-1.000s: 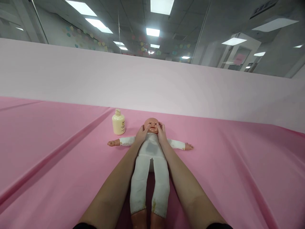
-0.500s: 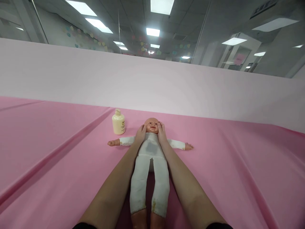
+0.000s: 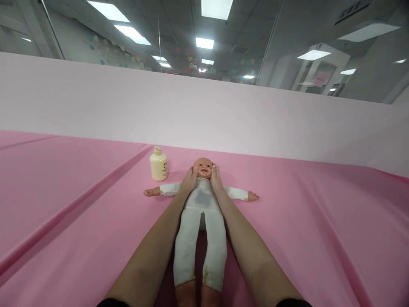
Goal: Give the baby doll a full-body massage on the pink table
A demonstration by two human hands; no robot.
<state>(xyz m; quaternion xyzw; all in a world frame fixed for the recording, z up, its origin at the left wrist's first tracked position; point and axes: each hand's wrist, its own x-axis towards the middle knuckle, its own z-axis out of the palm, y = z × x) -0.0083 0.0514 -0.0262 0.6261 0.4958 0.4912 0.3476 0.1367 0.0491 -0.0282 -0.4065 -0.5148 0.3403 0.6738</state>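
Note:
A baby doll (image 3: 203,197) in a white cloth body lies on its back, arms stretched out sideways and legs pointing towards me. My left hand (image 3: 190,180) cups the left side of its head, fingers along the cheek. Against the opposite cheek rests my right hand (image 3: 216,177), its thumb near the doll's face. The head is held between both hands; the fingertips behind it are partly hidden. A cream pump bottle (image 3: 159,165) stands upright beyond the doll's outstretched arm on the left, apart from my hand.
Pink cloth (image 3: 96,221) with raised folds covers the surface under the doll. Behind it rises a low white wall (image 3: 204,115), topped by a glass panel (image 3: 223,51) that shows ceiling lights.
My thumbs have shifted very slightly on the doll's cheeks. Both hands stay at its head, and the doll and bottle keep their places.

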